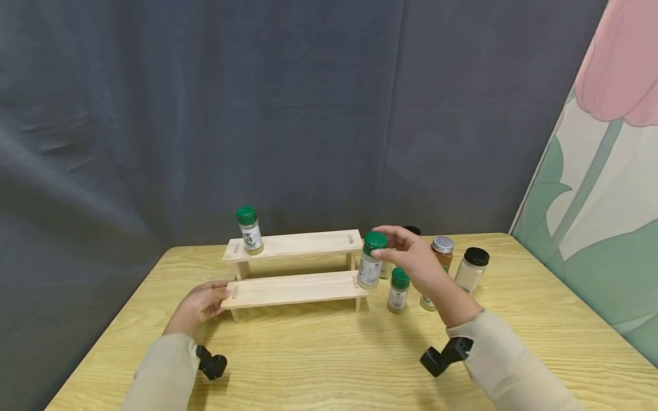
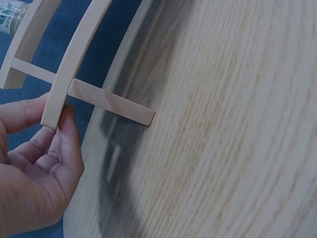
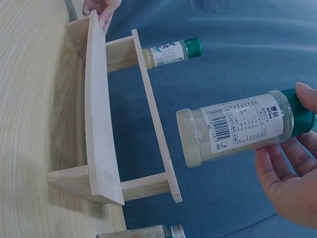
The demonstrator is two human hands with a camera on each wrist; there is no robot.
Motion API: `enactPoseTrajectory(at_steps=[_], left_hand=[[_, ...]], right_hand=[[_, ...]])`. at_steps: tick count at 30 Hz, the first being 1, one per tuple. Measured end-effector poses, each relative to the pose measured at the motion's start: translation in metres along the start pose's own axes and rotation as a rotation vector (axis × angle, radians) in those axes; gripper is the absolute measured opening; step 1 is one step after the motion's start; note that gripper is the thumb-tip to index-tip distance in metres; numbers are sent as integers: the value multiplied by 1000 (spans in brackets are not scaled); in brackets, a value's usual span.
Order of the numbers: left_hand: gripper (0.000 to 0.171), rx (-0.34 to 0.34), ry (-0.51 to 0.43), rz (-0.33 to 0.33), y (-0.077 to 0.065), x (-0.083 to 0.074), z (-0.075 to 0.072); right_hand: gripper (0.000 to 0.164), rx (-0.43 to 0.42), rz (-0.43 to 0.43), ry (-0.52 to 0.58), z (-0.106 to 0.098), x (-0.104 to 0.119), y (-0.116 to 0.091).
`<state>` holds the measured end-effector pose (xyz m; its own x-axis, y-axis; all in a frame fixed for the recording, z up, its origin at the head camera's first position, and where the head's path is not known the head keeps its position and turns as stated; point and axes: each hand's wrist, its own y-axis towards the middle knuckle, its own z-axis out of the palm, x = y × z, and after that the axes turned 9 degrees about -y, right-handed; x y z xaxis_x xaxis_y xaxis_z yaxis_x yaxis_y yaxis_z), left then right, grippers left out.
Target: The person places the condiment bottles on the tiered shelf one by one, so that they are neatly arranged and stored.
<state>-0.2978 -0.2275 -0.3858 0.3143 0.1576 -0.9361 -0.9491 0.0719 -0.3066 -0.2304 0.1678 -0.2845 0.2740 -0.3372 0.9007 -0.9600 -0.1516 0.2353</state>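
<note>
Right grip [image 1: 411, 258] pinches green-capped jar [image 1: 369, 269]; left grip [image 1: 204, 298] pinches shelf [image 1: 293, 288]; rear jar [image 1: 413, 230] mostly hidden

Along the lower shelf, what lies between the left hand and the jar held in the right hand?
Nothing but bare wood: in the head view, the lower shelf carries nothing between the left hand and the held jar.
</note>
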Motion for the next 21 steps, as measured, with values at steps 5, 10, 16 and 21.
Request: enactPoseTrajectory(at_steps=[5,10,16,21], left_hand=[[61,14,18,4,1,-1,0],[59,-8,56,-5,0,-1,-4],[62,8,42,-7,-1,-1,-3],[62,0,23,-10,0,-1,-2]], right_hand=[[47,18,-39,61,4,2,8],[47,22,-36,73,11,3,15],[47,6,-16,67,16,5,24],[45,7,-2,78,21,6,31]])
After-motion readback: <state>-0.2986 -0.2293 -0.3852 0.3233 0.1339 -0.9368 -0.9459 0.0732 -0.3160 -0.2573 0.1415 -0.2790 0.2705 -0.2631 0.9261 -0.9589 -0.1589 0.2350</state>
